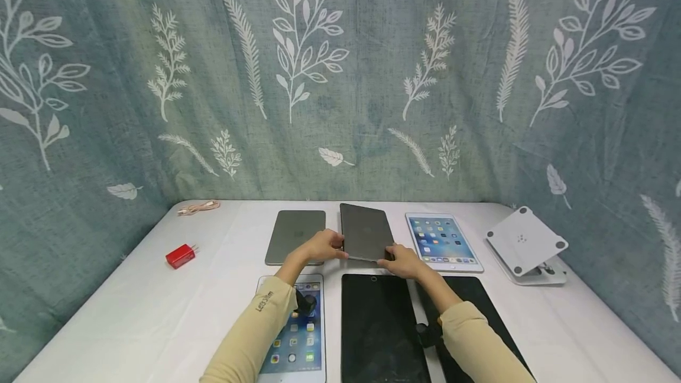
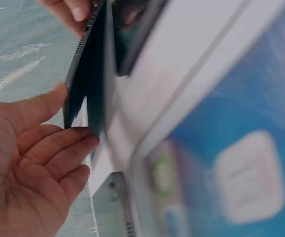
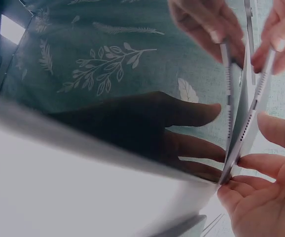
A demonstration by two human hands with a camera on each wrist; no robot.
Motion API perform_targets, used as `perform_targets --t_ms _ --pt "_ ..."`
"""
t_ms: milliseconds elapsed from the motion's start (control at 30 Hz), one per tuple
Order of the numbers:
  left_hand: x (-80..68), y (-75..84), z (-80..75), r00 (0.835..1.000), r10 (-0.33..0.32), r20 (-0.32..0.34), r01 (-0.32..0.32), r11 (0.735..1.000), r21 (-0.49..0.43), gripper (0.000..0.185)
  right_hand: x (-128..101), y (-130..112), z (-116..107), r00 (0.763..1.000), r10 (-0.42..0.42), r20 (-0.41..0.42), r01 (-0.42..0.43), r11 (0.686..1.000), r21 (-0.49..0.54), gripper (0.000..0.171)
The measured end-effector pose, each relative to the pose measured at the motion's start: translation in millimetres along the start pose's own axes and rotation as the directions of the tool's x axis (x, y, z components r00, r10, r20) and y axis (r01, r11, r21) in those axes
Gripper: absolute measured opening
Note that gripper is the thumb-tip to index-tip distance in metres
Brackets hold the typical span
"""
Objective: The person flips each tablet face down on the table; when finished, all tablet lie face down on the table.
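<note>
A dark grey tablet (image 1: 366,230) lies back up in the far row of the white table (image 1: 159,312), its near edge raised. My left hand (image 1: 332,247) pinches its near left corner and my right hand (image 1: 391,257) its near right corner. In the left wrist view, the left hand (image 2: 68,118) has thumb and fingers on the thin edge of the grey tablet (image 2: 86,84). The right wrist view shows the right hand (image 3: 253,143) at the edge of the grey tablet (image 3: 246,118), with other fingers (image 3: 206,24) pinching it at the top.
A second grey tablet (image 1: 295,235) lies to the left and a lit white tablet (image 1: 444,241) to the right. The near row holds a lit tablet (image 1: 295,341) and two black tablets (image 1: 380,330). A white stand (image 1: 527,244), red charger (image 1: 180,256) and cable (image 1: 198,207) sit at the sides.
</note>
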State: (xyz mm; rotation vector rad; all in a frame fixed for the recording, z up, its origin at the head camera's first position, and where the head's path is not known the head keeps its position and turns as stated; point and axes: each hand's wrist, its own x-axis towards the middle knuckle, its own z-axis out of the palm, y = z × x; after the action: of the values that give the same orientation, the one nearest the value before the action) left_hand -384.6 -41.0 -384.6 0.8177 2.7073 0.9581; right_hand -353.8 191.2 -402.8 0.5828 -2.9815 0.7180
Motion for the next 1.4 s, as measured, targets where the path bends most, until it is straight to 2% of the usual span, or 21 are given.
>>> perform_targets --t_ms 67,133,267,367,700,833,967,1033,1167,1267,1300,1400 --pt "0.1 0.7 4.1 1.0 -0.017 -0.008 0.017 0.999 0.03 0.054 0 2 0 1.0 -0.015 -0.019 0.015 1.0 -0.013 0.047" --pt "1.0 3.1 7.0 1.0 -0.017 -0.009 0.018 0.994 0.107 0.045 0 2 1 0.999 -0.028 -0.033 0.027 0.999 -0.032 0.041" --pt "4.7 10.5 11.0 1.0 0.005 -0.015 -0.001 0.96 0.282 0.026 0 -1 2 0.998 -0.038 -0.049 0.034 0.996 -0.083 0.031" --pt "6.9 14.9 13.7 1.0 -0.007 -0.012 0.011 0.943 0.334 0.02 -1 -6 3 0.998 -0.023 -0.05 0.019 0.996 -0.091 0.032" --pt "4.3 18.4 15.9 0.999 -0.028 -0.047 0.042 0.941 0.337 0.022 0 -15 6 0.999 0.035 -0.039 -0.038 0.996 -0.077 0.028" --pt "5.4 20.0 17.9 0.997 -0.051 -0.051 0.065 0.937 0.344 0.021 0 -10 3 0.999 0.039 -0.001 -0.039 0.998 -0.042 0.04" --pt "11.1 28.7 22.7 0.995 -0.091 -0.049 0.103 0.925 0.365 0.025 3 13 0 0.999 0.036 0.029 -0.038 0.997 0.065 0.06" --pt "15.4 34.4 25.7 0.995 -0.088 -0.046 0.099 0.918 0.385 0.029 6 31 1 1.0 0.031 0.003 -0.031 0.995 0.094 0.067" --pt "24.0 47.2 33.6 0.996 -0.077 -0.044 0.088 0.916 0.391 0.038 8 55 -5 0.995 0.096 -0.02 -0.094 0.991 0.091 0.072" --pt "31.1 57.4 40.9 0.997 -0.074 -0.037 0.082 0.922 0.378 0.039 -1 62 -19 0.988 0.155 -0.027 -0.153 0.986 0.066 0.074" --pt "33.6 60.9 43.5 0.997 -0.075 -0.028 0.08 0.924 0.374 0.038 -4 72 -21 0.989 0.125 -0.074 -0.121 0.991 0.049 0.074" --pt "42.3 71.0 52.1 0.998 -0.07 0.002 0.064 0.929 0.365 0.035 -13 88 -33 0.98 0.157 -0.122 -0.158 0.987 0.0 0.072"
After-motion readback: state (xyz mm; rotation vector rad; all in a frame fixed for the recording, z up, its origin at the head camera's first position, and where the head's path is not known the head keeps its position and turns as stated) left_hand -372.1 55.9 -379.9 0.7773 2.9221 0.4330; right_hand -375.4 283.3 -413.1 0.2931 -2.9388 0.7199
